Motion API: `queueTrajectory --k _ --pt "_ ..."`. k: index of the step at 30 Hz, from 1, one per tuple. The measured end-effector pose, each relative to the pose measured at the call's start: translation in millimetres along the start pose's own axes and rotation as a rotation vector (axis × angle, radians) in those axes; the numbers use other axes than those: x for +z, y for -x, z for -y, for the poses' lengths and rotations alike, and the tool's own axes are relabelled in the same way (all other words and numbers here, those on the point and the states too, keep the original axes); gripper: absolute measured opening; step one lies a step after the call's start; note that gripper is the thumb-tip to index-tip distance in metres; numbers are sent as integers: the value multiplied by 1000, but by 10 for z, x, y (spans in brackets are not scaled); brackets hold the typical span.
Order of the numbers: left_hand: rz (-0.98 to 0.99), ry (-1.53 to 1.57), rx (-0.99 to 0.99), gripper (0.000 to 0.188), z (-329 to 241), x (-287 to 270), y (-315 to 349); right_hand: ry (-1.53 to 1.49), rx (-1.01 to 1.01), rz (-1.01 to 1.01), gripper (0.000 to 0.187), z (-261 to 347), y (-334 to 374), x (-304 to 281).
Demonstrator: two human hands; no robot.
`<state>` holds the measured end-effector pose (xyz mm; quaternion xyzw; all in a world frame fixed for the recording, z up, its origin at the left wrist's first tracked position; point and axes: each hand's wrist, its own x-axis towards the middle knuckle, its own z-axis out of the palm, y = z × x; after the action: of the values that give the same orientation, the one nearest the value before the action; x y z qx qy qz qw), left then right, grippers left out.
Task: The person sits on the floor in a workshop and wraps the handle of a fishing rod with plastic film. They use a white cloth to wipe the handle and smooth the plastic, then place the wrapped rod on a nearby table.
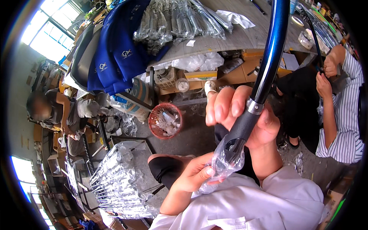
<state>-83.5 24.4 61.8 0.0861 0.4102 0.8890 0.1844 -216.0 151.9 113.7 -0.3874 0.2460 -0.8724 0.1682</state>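
A glossy blue and black fishing rod runs from the top edge down toward my lap, with a silver collar and a matte black grip. My right hand is closed around the rod at the collar and grip. Clear plastic sleeve wraps the grip's lower end, loose and crumpled. Closed on that film, my left hand pinches it between thumb and fingers. The very end of the grip is blurred by the film.
Wrapped rods and blue cloth bags lie on the table. Below stands a red waste basket. Another wrapped bundle rests at left. One co-worker sits at right holding a thin black rod; another is at left.
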Motion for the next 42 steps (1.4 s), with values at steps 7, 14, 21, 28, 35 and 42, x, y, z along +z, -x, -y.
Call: queueTrajectory --k 7,14,21,28,35,42 --pt "21 54 -50 50 96 -20 58 -575 123 -20 36 8 80 212" --pt "-74 -7 -3 51 143 23 145 -439 296 -80 37 103 92 319" --pt "-95 51 -62 53 165 -36 140 -419 340 -183 35 116 77 376" --pt "-74 139 -80 55 218 -83 160 -317 436 -262 20 175 77 401" --pt "-126 98 -76 51 189 -86 184 -291 313 -283 19 97 105 489" --pt "-236 -392 185 78 35 -11 -5 -76 137 -360 35 85 82 277"
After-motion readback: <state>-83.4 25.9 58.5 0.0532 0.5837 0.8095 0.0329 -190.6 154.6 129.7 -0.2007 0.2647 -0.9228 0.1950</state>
